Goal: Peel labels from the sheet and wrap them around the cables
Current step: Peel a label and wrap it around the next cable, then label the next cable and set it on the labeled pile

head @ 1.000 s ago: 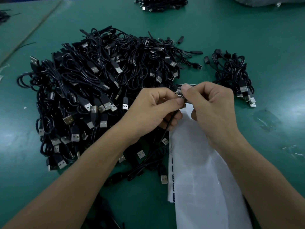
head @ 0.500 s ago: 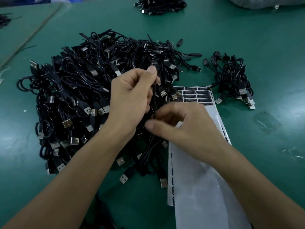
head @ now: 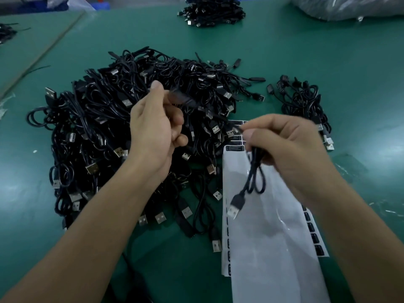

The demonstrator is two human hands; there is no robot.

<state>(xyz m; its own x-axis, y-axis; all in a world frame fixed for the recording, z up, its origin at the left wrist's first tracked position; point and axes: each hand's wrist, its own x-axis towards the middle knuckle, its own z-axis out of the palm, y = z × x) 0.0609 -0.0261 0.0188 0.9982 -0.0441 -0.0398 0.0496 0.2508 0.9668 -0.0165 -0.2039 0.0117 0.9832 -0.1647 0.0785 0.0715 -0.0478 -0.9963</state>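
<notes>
Though blurred, black cable (head: 238,200), apparently looped.

Cables (head: 109,127): black plastic jacket, matt. Plugs (head: 232,212): bright metal shells. Sheet (head: 273,237): white paper, glossy, creased. Labels (head: 235,148): black, matt. Counter (head: 328,51): green, smooth, soft glare. Bag (head: 349,7) upper right: clear crinkled plastic.
</notes>
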